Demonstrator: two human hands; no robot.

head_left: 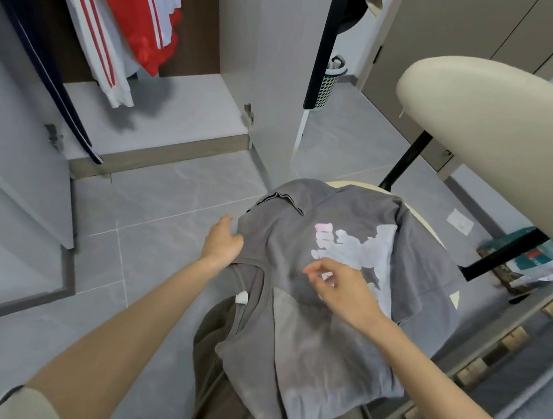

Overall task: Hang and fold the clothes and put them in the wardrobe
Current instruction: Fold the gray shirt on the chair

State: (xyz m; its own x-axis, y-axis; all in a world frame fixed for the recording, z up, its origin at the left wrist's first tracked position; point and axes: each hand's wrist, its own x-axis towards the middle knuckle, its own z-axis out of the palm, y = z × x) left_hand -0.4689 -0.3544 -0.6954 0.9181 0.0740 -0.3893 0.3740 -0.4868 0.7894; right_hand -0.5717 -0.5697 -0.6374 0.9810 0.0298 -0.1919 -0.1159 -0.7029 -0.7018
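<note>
**Shirt on the chair seat, a hand at either side**

Wardrobe (163, 98) stands open at far left, its floor bare and grey. Three garments hang inside it: a navy one (30, 22) furthest left, a white one with red stripes (91, 30) beside it, then a red one (133, 0). The wardrobe's door (273, 52) stands edge-on just right of them. Beyond the door, a mesh basket (330, 83) sits on the tiled floor.

Lower down, the left hand (224, 241) reaches in from the bottom left corner. Its thumb is raised and its fingers curl into the left edge of the shirt (321, 347), gripping the cloth near the neckline. A small white tag (241, 298) shows just below that hand.

The grey shirt lies spread over the chair (503, 139) seat, with a pale print (364, 244) facing up. Its lower part drapes toward the camera, over brown cloth (213, 375).

The right hand (342, 288) is over the print, fingers arched and thumb close to the forefinger. Whether it pinches the cloth or only hovers cannot be told.

The chair's cream backrest fills the upper right on black struts. Beneath it, a printed bag (533, 261) lies on the floor.
</note>
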